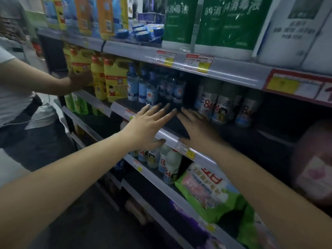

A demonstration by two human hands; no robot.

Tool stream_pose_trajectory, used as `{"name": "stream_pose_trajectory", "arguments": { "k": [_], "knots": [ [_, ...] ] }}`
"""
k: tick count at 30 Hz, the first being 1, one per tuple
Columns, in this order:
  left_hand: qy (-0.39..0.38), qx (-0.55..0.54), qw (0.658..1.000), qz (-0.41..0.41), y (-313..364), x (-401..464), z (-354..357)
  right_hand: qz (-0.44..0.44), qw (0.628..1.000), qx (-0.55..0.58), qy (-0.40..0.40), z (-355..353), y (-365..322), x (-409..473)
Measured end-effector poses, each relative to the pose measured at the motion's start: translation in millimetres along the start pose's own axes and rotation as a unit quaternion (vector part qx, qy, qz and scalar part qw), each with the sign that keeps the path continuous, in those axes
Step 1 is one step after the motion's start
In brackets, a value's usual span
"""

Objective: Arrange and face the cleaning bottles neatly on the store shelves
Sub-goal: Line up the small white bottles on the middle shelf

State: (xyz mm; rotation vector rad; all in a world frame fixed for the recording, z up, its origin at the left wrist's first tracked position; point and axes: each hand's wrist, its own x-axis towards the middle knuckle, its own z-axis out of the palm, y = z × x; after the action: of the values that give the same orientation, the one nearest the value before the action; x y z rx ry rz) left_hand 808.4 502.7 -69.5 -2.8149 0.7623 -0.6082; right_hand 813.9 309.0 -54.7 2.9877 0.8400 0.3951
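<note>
Your left hand (pixel 145 125) and right hand (pixel 196 128): fingers spread, gripping nothing. Blue-capped bottles (pixel 152 87) crowded, seemingly just beyond fingertips; careless shove topples row.

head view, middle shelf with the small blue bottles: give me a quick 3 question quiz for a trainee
1. True or false: the left hand grips a bottle.
2. Which stand directly left of the small blue-capped bottles? A) yellow jugs B) green-label disinfectant jugs C) green pouch
3. What are both hands reaching toward?

Key: 1 false, both it and the right hand are open and empty. 2 A. 3 The blue-capped bottles at the back of the shelf.
</note>
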Motion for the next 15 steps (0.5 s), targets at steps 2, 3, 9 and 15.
{"name": "stream_pose_trajectory", "arguments": {
  "k": [2, 3, 9, 15],
  "knots": [
    [-0.005, 0.002, 0.999, 0.031, -15.6, 4.6, 15.1, 0.019, 1.000, 0.000, 0.002, 3.1, -2.0, 7.4],
    [-0.011, -0.001, 0.999, 0.044, -24.2, 7.3, 21.7, 0.029, 1.000, -0.001, -0.001, 4.6, -5.0, 11.3],
    [-0.005, -0.041, 0.987, 0.154, -65.3, 23.6, 52.2, 0.111, 0.993, -0.012, -0.027, 15.8, -36.5, 26.7],
    [0.035, -0.080, 0.966, 0.245, -87.1, 25.1, 76.2, 0.181, 0.982, -0.049, -0.027, 29.0, -64.8, 22.3]
  ]
}}
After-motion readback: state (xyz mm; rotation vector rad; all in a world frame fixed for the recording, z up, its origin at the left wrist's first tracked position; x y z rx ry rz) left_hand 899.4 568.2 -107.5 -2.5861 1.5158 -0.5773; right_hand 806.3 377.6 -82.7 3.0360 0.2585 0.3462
